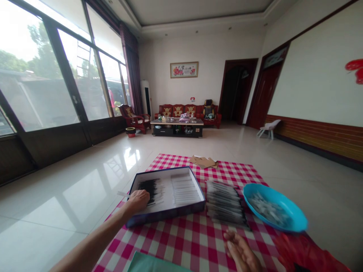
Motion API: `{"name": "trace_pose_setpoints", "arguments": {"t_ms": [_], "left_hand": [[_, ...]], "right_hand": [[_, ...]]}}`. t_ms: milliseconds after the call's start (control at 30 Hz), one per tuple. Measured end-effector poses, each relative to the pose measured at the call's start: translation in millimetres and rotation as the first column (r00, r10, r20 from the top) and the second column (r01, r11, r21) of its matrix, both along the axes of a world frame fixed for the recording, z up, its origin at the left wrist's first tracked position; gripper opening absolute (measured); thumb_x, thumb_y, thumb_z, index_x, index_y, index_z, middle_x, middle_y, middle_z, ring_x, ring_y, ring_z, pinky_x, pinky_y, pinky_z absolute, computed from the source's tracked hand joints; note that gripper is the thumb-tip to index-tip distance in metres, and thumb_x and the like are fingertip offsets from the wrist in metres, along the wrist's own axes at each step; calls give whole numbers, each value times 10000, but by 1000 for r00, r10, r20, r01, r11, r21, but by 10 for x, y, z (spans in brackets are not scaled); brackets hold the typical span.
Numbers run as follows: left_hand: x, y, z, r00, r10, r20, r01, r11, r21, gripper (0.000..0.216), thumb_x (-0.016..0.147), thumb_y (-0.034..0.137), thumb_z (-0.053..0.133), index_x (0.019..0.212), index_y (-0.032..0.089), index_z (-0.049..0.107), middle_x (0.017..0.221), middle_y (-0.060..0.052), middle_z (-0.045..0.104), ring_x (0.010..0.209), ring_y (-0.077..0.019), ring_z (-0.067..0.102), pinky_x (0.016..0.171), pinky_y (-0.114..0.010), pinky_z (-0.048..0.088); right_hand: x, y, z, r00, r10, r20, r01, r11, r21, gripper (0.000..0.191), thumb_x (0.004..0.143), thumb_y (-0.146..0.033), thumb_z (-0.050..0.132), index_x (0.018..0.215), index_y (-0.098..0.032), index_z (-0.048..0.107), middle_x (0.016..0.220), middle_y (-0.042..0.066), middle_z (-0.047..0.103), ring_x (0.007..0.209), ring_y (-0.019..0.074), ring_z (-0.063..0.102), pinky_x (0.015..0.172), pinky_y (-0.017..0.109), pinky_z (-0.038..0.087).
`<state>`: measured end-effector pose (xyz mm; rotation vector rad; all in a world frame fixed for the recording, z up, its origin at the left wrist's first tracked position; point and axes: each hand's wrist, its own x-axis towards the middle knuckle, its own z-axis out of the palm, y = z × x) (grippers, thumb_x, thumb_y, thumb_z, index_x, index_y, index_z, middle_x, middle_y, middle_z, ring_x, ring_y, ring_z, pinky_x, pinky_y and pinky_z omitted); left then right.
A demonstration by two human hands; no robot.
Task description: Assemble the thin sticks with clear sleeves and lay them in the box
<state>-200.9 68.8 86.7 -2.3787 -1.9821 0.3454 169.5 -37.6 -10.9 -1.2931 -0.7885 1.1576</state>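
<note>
Black-tipped sticks [150, 190] lie loose in a shallow box [167, 214]. Left hand [138, 201] rests lightly on them, hold unclear; a light touch suits. Right hand [241, 251] half-open, empty.

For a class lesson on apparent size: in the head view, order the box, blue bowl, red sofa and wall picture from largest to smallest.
1. Box
2. Blue bowl and red sofa: they look alike, so unranked; the bowl is far nearer.
3. Wall picture

Home living room: red wooden sofa [178, 110], low coffee table [176, 122], framed wall picture [184, 70], glossy tiled floor [56, 196], curtained windows [82, 71].
</note>
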Motion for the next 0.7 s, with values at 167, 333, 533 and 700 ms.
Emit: {"name": "trace_pose_setpoints", "arguments": {"t_ms": [167, 333, 533, 700], "left_hand": [[-73, 61, -8, 1000, 3, 1, -3, 1000, 8, 221, 699, 90, 497, 794, 132, 692, 826, -136, 680, 828, -249, 639, 723, -305, 465], [38, 5, 79, 999, -22, 46, 19, 998, 55, 245, 734, 82, 440, 779, 121, 678, 796, -143, 669, 807, -253, 636, 725, -332, 459], [808, -309, 313, 858, -274, 435, 210, 959, 190, 335, 796, 135, 417, 1050, 162, 634, 974, -101, 661, 935, -214, 600, 857, -318, 413], [1489, -514, 381, -83, -4, 997, 307, 951, 30, 271, 831, 358, 512, 978, 146, 597, 823, -65, 676, 743, -169, 626, 677, -263, 468]], "right_hand": [[-5, -18, -1, 1000, 17, 21, -17, 1000, -9, 534, 559, -513, 730, 993, -213, 645, 1077, 85, 679, 1076, 310, 597, 882, 315, 504], [-7, -20, 12, 999, 25, 29, -25, 1000, 7, 522, 566, -522, 720, 969, -197, 654, 1041, 77, 690, 1034, 306, 621, 871, 311, 507], [-35, -48, 73, 999, 11, 43, -12, 999, 37, 480, 554, -499, 740, 928, -202, 684, 938, 57, 713, 909, 269, 659, 765, 279, 535], [-108, -104, 179, 993, 17, 113, -34, 987, 155, 415, 644, -560, 666, 846, -199, 702, 806, 55, 706, 703, 214, 643, 614, 261, 518]]}}
